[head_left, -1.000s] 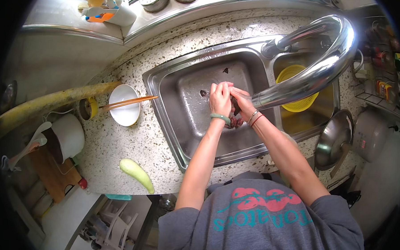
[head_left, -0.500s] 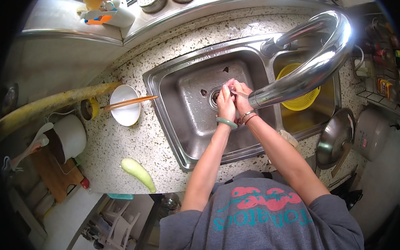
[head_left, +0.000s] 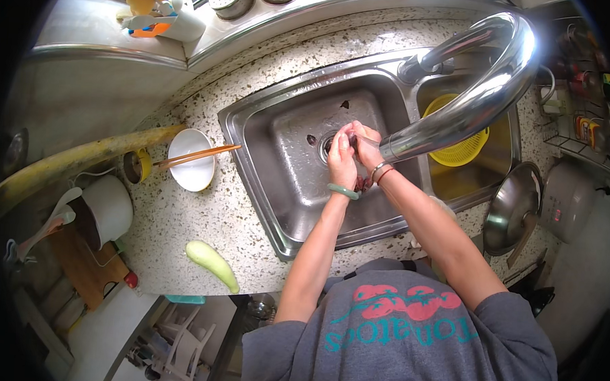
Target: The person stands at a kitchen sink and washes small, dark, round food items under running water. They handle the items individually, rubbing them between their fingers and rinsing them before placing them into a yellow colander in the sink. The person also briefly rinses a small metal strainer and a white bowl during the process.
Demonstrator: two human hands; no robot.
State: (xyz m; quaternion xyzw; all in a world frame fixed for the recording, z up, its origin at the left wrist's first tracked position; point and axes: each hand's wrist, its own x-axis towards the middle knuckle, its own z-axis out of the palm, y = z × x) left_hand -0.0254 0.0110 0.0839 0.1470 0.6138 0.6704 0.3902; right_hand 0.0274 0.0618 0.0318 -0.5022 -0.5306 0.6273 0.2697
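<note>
My left hand (head_left: 341,161), with a green bangle at the wrist, is over the drain side of the left sink basin (head_left: 293,190). My right hand (head_left: 367,151), with a metal bracelet and a red cord, meets it under the faucet spout (head_left: 397,148). Both hands are closed together, fingers curled. A dark bit shows between them, too hidden to name. Dark reddish pieces (head_left: 364,184) show between my wrists; whether they are held or lie in the basin I cannot tell. The drain (head_left: 327,144) is partly covered by my left hand. Dark scraps (head_left: 312,140) lie on the wet basin floor.
A yellow strainer basket (head_left: 460,151) sits in the right basin. Left of the sink stand a white bowl (head_left: 195,175) with chopsticks (head_left: 204,155) across it and a pale green gourd (head_left: 211,263). A pan lid (head_left: 513,206) leans at the right. The large faucet (head_left: 522,57) arches over the sink.
My hands have drawn slightly apart at the wrists, my left hand shifting a little left. More of the dark reddish pieces shows between them.
</note>
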